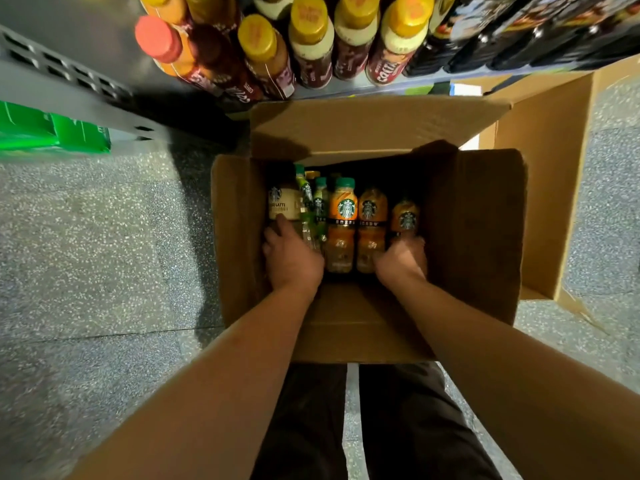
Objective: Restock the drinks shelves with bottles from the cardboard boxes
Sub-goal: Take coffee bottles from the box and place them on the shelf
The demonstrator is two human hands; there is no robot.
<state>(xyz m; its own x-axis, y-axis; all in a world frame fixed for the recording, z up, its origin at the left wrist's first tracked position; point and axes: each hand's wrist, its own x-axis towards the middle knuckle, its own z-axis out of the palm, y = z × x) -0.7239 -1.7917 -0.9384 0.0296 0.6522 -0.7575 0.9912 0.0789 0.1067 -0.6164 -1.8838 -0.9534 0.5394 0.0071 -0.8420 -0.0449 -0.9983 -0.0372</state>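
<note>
While between box (478,237) walls, left hand (292,259) round cream bottle (284,202), right hand (403,261) round orange bottle (405,216).

Speckled grey floor (86,244) — an open cardboard box (485,237) stands on it.

An open cardboard box (478,237) stands on the floor just in front of the drinks shelf (398,90), its flaps folded outward. Inside it, bottles lie on their sides with their caps towards the shelf. A cream latte bottle (284,202) is at the left, with slim green-capped bottles (318,202) beside it. Next come two orange bottles (343,220) with green logos, touching side by side, and a third orange bottle (405,216) lies apart at the right (anything deeper is lost in shadow). The left hand (291,258) grips the cream latte bottle's base, and the right hand (403,259) grips the third orange bottle's base. On the shelf stand yellow-capped coffee bottles (311,39), a red-capped bottle (157,38) and, to the right, dark bottles (519,36)
</note>
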